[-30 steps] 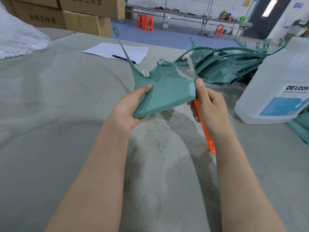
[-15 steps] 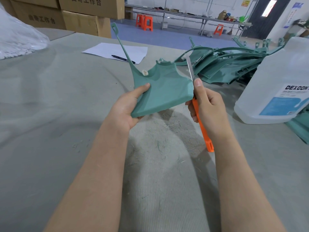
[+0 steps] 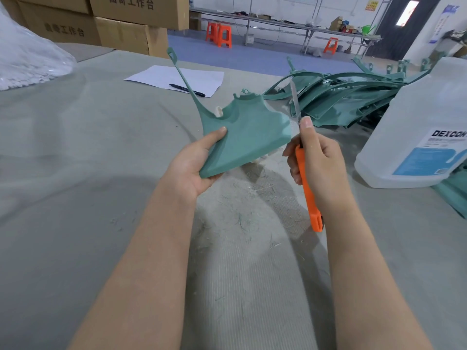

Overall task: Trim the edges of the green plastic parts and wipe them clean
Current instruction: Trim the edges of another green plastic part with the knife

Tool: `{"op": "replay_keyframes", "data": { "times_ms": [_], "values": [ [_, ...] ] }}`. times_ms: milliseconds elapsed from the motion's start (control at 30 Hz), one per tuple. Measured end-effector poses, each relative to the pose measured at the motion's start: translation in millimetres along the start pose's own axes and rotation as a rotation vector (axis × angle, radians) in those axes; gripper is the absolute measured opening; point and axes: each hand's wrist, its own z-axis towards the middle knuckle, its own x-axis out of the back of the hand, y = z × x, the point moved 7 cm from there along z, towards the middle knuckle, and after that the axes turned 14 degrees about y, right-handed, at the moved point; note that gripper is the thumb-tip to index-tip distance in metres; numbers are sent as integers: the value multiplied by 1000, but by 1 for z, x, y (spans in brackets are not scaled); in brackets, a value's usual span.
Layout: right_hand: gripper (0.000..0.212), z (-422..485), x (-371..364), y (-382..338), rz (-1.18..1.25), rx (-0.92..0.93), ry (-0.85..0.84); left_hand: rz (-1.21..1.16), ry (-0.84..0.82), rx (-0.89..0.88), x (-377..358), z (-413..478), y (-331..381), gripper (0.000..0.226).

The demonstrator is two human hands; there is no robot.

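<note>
Above the grey worktable (image 3: 75, 198), the green plastic part (image 3: 252, 132) is held by its lower corner in my left hand (image 3: 194, 162), thumb on top. My right hand (image 3: 321, 165) grips the orange-handled knife (image 3: 307, 188), its blade upright just beside the part's right edge.

pen (image 3: 187, 90) on white paper (image 3: 161, 74); cardboard boxes (image 3: 126, 34), orange stools (image 3: 218, 34) behind.

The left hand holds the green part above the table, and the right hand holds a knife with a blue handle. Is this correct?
Not quite. The handle is orange, not blue, as the head view shows. The rest stands: the left hand holds the green part above the table, and the right hand holds the knife.
</note>
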Motion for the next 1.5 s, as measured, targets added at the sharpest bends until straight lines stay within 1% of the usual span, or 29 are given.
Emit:
{"op": "replay_keyframes", "data": {
  "times_ms": [267, 600, 867, 1033, 1167, 1233, 1300, 1433, 1500],
  "values": [
    [59, 1, -3, 2, -72, 35, -6, 33, 10, -12, 1, 0, 0, 9],
    [57, -2, -5, 2, -50, 34, -56, 4, 30, -5, 4, 3, 0, 11],
    [59, -8, -12, -5, -42, 72, -142, -37, 85, 3, 8, 2, 1, 9],
    [57, -7, -10, -6, -29, 78, -152, -56, 86, 1, 7, 4, 1, 8],
    [56, -14, -20, -5, -58, 123, -244, -132, 169, 23, 15, 8, -1, 6],
    [54, -18, -24, -4, -56, 123, -282, -195, 179, 33, 17, 9, 0, 6],
    [56, -18, -22, -5, -39, 117, -252, -214, 175, 29, 17, 8, 1, 7],
    [59, -6, -5, -1, -16, 44, -34, -165, 111, 4, 10, 5, 2, 6],
    [58, -3, 1, 1, -25, 14, 29, -124, 86, -2, 6, 4, 2, 6]
  ]
}}
